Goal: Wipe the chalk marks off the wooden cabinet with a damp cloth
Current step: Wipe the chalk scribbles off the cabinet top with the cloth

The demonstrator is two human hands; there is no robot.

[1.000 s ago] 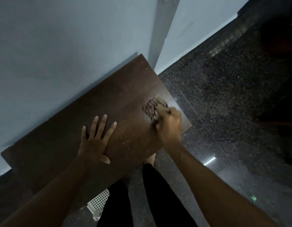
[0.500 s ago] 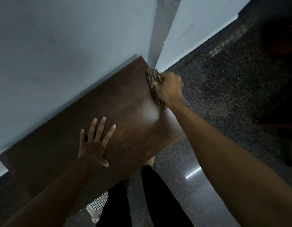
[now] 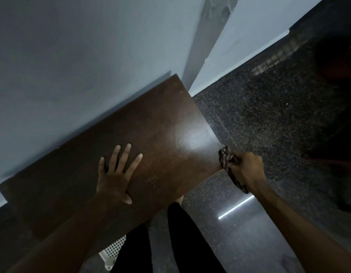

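- Fingers (image 3: pixel 125 156) of your left hand (image 3: pixel 113 180) lie straight and spread, flat on the cabinet (image 3: pixel 160 134) top, holding nothing; likely bracing it.
- Your right hand (image 3: pixel 247 170) curls round the bunched cloth (image 3: pixel 225 159) at the top's right edge.
- Faint marks (image 3: pixel 153 178) beside your left thumb: possibly chalk, light too dim to confirm.

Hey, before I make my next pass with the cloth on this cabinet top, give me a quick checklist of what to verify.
1. Grip: the right hand holds the cloth bunched in its fingers: ok.
2. Contact: the cloth sits at the near right corner of the cabinet top, partly hanging off the edge: not ok.
3. Bracing: the left hand lies flat on the top, fingers spread: ok.
4. Chalk gone: faint pale marks show just right of the left hand: not ok.
5. Dampness of the cloth: cannot tell.
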